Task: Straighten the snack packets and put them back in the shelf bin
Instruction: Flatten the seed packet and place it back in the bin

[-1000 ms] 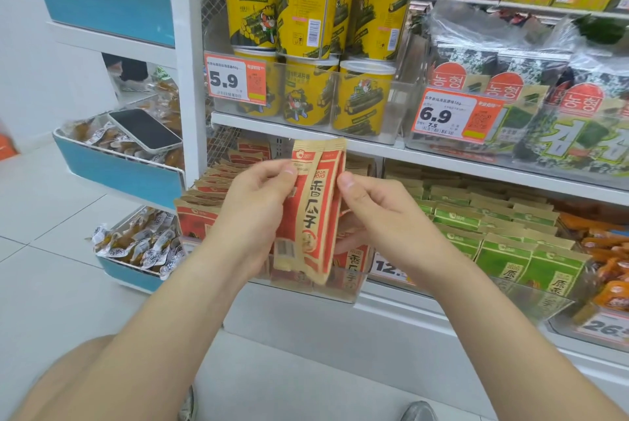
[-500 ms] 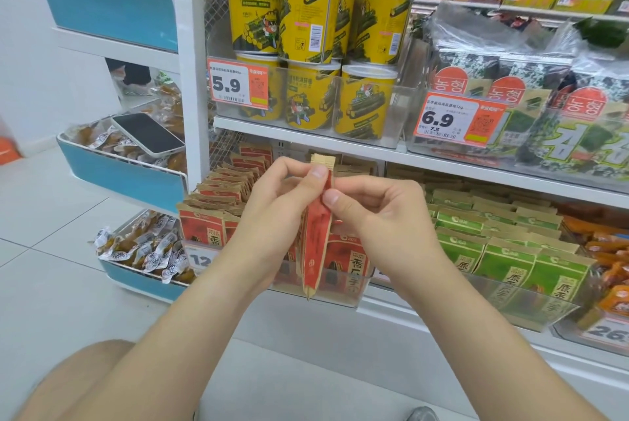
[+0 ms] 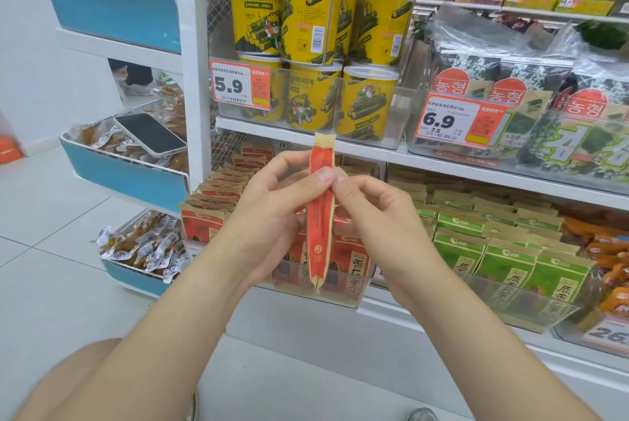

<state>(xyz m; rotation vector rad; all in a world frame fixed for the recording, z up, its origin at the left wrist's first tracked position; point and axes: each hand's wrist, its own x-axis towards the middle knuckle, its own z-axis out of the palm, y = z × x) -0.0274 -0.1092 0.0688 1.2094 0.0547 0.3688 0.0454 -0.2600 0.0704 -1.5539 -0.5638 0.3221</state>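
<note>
A red and tan snack packet (image 3: 319, 216) hangs upright and edge-on to me in front of the lower shelf. My left hand (image 3: 272, 213) pinches its upper part from the left, and my right hand (image 3: 377, 213) pinches it from the right, fingertips meeting near the top. Behind it stands a clear shelf bin (image 3: 340, 293) with more red packets of the same kind (image 3: 350, 260), some upright, several leaning in rows at the left (image 3: 211, 206).
Green packets (image 3: 503, 250) fill the neighbouring bin. Yellow tubs (image 3: 306, 46) and seaweed packs (image 3: 531, 87) sit on the shelf above. A phone (image 3: 149, 133) lies on snacks in a blue side rack (image 3: 119, 175). White floor tiles lie below.
The packet turned from facing me to edge-on, and both hands rose slightly with it. My fingertips have closed together near its top.
</note>
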